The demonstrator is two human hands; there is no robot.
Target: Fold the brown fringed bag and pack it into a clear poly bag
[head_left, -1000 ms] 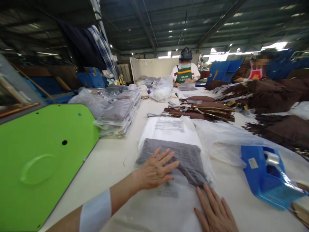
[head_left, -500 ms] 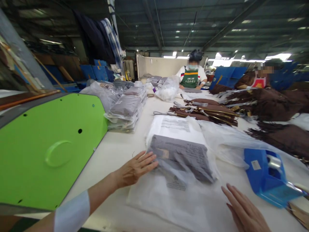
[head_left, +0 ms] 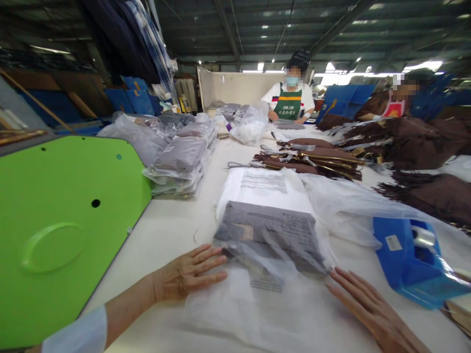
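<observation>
In front of me a clear printed plastic bag point(head_left: 235, 306) lies on the white table, with a folded grey garment or cloth point(head_left: 270, 228) inside it. A stack of white plastic bags point(head_left: 263, 184) with printed text shows beyond the grey piece. My left hand point(head_left: 195, 269) rests flat at the bag's left edge, fingers stretched out beside the grey piece's lower left corner. On the other side, my right hand point(head_left: 362, 299) lies with fingers extended, its tips at the lower right corner of the grey piece. Neither hand grips anything.
A green panel point(head_left: 62, 196) stands at left. Behind it are stacked bagged grey goods point(head_left: 180, 159). Brown zippered pieces point(head_left: 309, 159) lie further back. A blue tape dispenser point(head_left: 405, 260) sits at right. A co-worker in a green apron point(head_left: 290, 105) and another person stand across the table.
My left hand has slid toward me along the bag's left edge. My right hand has come in to the bag's right side. The view has shifted slightly.
</observation>
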